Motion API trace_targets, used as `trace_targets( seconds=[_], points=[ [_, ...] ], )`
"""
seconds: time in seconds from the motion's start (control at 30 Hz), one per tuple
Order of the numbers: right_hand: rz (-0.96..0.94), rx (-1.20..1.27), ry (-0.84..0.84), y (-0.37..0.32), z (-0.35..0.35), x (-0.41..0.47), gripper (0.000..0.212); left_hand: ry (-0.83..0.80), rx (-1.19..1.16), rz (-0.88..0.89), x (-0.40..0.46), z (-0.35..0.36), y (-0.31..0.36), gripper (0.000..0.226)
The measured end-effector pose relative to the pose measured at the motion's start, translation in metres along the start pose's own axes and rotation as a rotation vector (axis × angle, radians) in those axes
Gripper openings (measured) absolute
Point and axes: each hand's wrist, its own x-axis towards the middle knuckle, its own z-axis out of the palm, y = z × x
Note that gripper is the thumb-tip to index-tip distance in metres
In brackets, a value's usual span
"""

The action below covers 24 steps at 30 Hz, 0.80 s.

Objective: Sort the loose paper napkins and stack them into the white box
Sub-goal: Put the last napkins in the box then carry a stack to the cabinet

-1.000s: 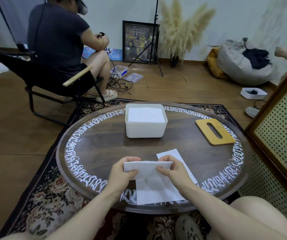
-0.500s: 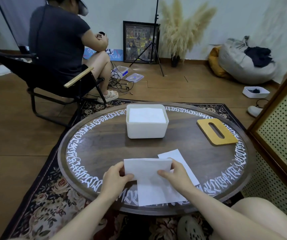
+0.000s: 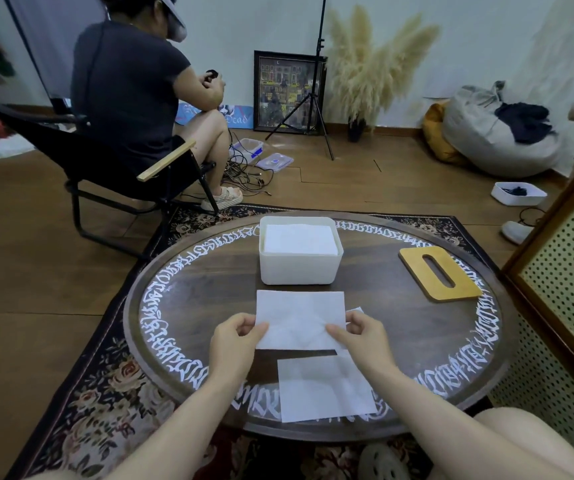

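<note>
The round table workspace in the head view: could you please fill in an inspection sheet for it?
Surface: round dark wooden table with white script around its rim, standing on a floral rug.
Job's things: open white plastic box holding stacked napkins; flat white paper napkin held above the table; more loose white napkins at the near edge.
Clutter: yellow wooden slotted lid, apart from the box.
Grippers: left hand and right hand each pinch a near corner of the held napkin.
Cables: tangle of dark cables on the floor.
Surroundings: seated person, tripod, pampas grass.
</note>
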Motion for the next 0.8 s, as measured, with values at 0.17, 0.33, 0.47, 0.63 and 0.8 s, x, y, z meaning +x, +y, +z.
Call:
trace_targets(
  seconds=[0.17,0.33,0.47,0.63,0.8],
  points=[
    [-0.069,-0.001,0.060,-0.029,-0.006,0.024,0.009,0.086,-0.050,0.030,0.018,0.001,0.031,0.007],
    [-0.134,-0.064,0.133,-0.062,-0.008,0.061,0.007,0.168,0.015,0.072,0.050,0.004,0.067,0.011],
    [-0.170,-0.124,0.180,-0.084,-0.010,0.093,0.012,0.198,0.145,0.075,0.077,0.014,0.096,0.009],
    [-0.187,-0.204,0.219,-0.092,-0.012,0.126,0.006,0.178,0.287,0.100,0.109,0.024,0.115,0.011],
    [-0.140,-0.272,0.222,-0.090,-0.011,0.148,0.013,0.166,0.399,0.076,0.129,0.033,0.118,0.011]
  ],
)
